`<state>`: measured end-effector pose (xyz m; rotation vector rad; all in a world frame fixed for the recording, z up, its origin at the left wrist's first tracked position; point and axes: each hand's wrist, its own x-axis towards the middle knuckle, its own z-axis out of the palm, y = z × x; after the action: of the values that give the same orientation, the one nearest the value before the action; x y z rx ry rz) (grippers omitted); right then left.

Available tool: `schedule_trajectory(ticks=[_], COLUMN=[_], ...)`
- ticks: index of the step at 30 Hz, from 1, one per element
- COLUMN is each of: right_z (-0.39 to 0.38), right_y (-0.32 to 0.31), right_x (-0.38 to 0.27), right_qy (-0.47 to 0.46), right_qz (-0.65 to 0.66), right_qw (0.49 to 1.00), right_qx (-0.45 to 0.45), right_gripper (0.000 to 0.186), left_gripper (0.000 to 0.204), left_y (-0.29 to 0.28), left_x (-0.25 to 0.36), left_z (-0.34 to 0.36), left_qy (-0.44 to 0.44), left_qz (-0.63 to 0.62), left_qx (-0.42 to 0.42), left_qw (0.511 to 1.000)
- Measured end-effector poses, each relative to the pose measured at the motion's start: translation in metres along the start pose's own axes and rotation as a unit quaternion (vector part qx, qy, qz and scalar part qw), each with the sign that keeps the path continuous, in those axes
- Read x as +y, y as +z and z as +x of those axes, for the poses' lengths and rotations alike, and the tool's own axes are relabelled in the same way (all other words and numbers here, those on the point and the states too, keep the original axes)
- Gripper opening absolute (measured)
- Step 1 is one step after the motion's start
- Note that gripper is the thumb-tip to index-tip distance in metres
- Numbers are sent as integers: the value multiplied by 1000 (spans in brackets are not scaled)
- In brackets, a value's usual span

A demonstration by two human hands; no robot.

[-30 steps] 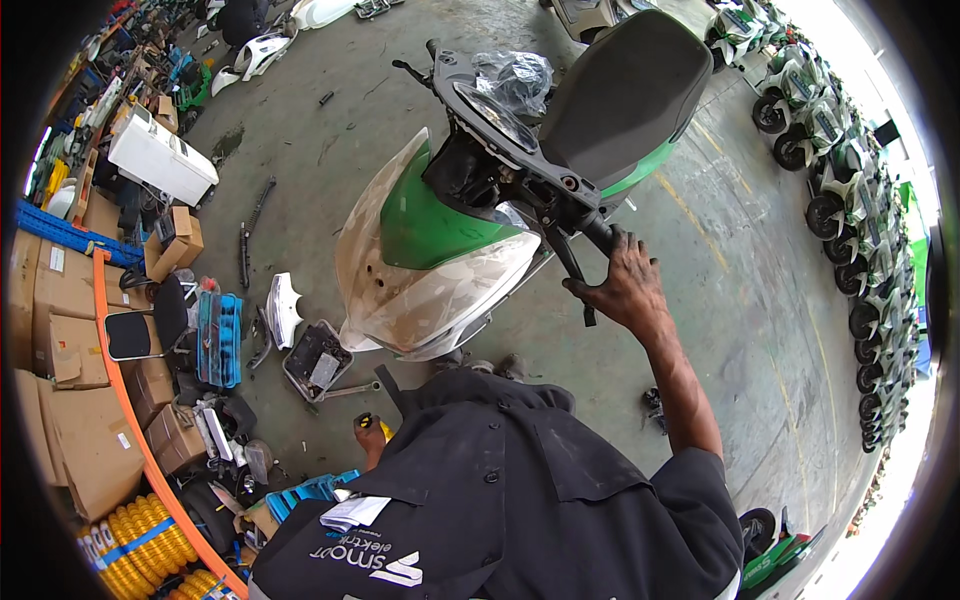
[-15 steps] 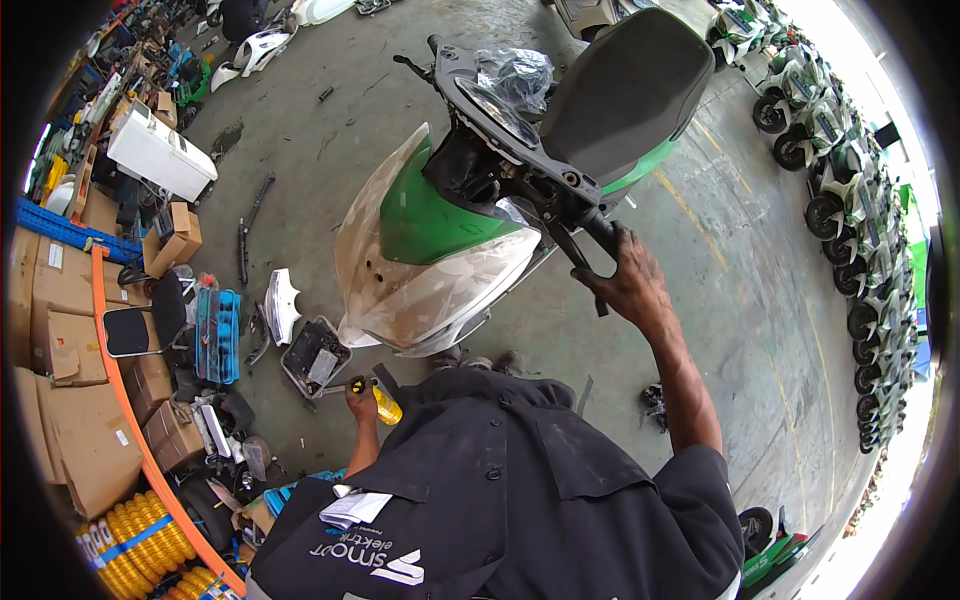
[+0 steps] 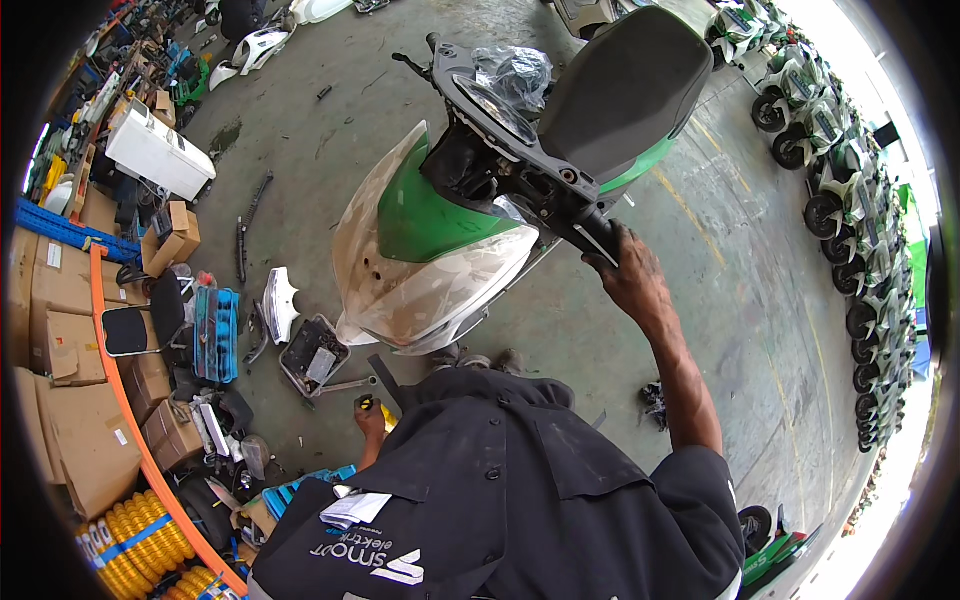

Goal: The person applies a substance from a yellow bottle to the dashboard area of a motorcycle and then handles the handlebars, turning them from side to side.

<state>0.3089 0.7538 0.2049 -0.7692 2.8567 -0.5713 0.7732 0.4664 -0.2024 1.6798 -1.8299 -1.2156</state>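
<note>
A scooter with a dirty white and green front panel (image 3: 450,220) stands upright before me, its dark seat (image 3: 630,90) behind the handlebar (image 3: 515,165). My right hand (image 3: 635,275) is closed around the handlebar's end grip on the right side. The brake lever there lies close against the grip, mostly hidden by my fingers. Low on the left, my left hand (image 3: 370,420) is closed on a yellow-and-black object (image 3: 388,418), largely hidden by the hand and my shirt; its kind is unclear. A metal wrench (image 3: 350,385) lies on the floor just beyond this hand.
A grey bin of small parts (image 3: 315,355) and a white panel piece (image 3: 280,305) lie left of the scooter. Farther left are a blue organizer case (image 3: 215,335), a chair (image 3: 125,332) and cardboard boxes (image 3: 85,430). Parked scooters (image 3: 845,235) line the right side.
My right fingers have drawn the brake lever in toward the grip. My left hand has lowered slightly toward my body, uncovering the wrench on the floor; less of the yellow object shows.
</note>
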Motion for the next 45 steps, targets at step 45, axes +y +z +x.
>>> schedule_trajectory(ticks=[45], right_z=[5], right_y=[9], right_x=[33], right_qy=[-81], right_qz=[17], right_qw=[995], right_qx=[50], right_gripper=[73], left_gripper=[24], left_y=[41], left_x=[40], left_z=[-91], left_qy=[27], left_qz=[11], left_qx=[52], left_qw=[998])
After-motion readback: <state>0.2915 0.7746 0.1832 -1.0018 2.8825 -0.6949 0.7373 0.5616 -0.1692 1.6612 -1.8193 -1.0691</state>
